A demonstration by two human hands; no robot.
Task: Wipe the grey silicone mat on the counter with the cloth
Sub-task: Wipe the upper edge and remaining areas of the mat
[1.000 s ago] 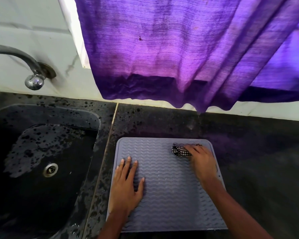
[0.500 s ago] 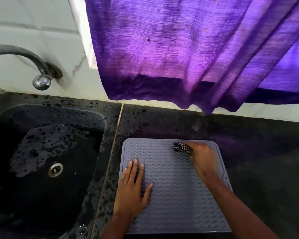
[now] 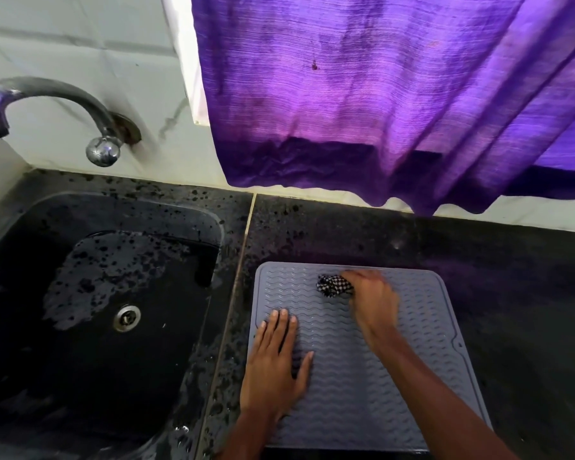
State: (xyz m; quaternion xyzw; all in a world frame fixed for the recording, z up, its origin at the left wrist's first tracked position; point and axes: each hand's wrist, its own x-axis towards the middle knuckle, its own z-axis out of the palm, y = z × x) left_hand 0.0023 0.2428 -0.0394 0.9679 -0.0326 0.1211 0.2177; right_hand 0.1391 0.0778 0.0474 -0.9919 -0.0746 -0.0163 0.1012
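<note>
Right hand (image 3: 374,302) was closed around a small black-and-white checked cloth (image 3: 334,286), bunched up and pressed onto the far part of the grey silicone mat (image 3: 362,393). I noted motion blur across the knuckles, so I could not count fingers; most of the cloth was tucked under the palm, only a wad showing on the hand's left.

Left hand (image 3: 276,363) lay open and flat on the mat's near-left area, fingers spread and pointing away, holding nothing. Both forearms ran off the bottom edge of the view.

The mat, with wavy ridges, sat on the dark speckled counter (image 3: 512,293), just right of the pale seam (image 3: 236,277). Its near edge was close to the frame's bottom and partly covered by the arms.

To the left I logged a black sink (image 3: 24,327), wet, with a metal drain (image 3: 127,318). A metal tap (image 3: 47,94) came out of the tiled wall, spout tip cut off at the left edge. A purple curtain (image 3: 379,94) hung over the counter's back edge, hiding whatever lay behind it.
</note>
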